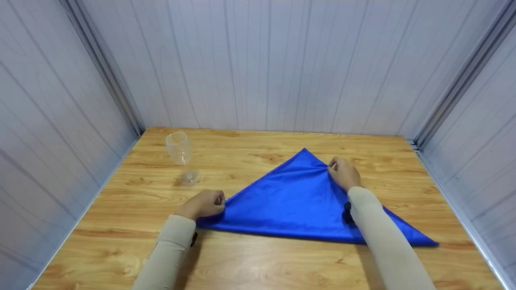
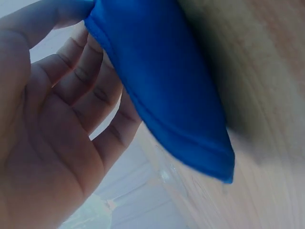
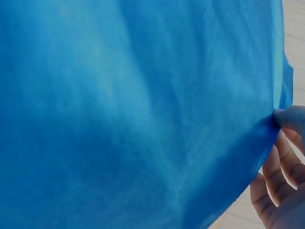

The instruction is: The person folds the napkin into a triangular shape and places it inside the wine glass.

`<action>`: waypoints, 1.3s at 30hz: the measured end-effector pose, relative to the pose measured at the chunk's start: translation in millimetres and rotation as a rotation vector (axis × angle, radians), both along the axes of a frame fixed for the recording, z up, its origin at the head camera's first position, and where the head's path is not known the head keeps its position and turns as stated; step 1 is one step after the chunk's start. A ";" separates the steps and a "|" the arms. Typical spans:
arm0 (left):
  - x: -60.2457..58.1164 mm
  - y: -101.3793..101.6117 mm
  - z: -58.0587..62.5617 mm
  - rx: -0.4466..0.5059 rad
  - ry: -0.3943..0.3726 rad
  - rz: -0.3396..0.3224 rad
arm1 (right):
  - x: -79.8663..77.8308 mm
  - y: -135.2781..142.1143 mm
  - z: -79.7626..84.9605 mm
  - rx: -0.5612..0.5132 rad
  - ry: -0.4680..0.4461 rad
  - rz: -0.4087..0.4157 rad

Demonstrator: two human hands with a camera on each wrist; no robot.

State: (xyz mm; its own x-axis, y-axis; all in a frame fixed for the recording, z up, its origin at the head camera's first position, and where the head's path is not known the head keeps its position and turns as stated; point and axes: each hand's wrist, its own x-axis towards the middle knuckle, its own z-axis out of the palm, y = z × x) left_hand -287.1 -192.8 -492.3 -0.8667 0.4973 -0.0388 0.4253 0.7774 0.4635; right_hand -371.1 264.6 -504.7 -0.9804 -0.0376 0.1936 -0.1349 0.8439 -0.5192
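A shiny blue cloth (image 1: pixel 282 201) lies on the wooden table as a triangle, its peak toward the back wall and its long straight edge toward me. My left hand (image 1: pixel 205 203) pinches the sloping left edge near the left corner; in the left wrist view that corner of the cloth (image 2: pixel 167 95) hangs beyond the thumb and fingers. With thumb and fingertips my right hand (image 1: pixel 344 174) pinches the sloping right edge below the peak, and creases run from that grip. In the right wrist view the cloth (image 3: pixel 119 119) fills most of the picture beside the right hand (image 3: pixel 283 176).
An upright clear wine glass (image 1: pixel 179 151) stands at the back left, beyond my left hand. The wooden tabletop (image 1: pixel 121 241) is bounded by a pale panelled back wall (image 1: pixel 266 68) and by side walls at left and right.
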 end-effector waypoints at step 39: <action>-6.2 11.3 -2.4 -0.024 -0.058 0.114 | 6.8 7.7 -10.0 0.033 -0.095 -0.160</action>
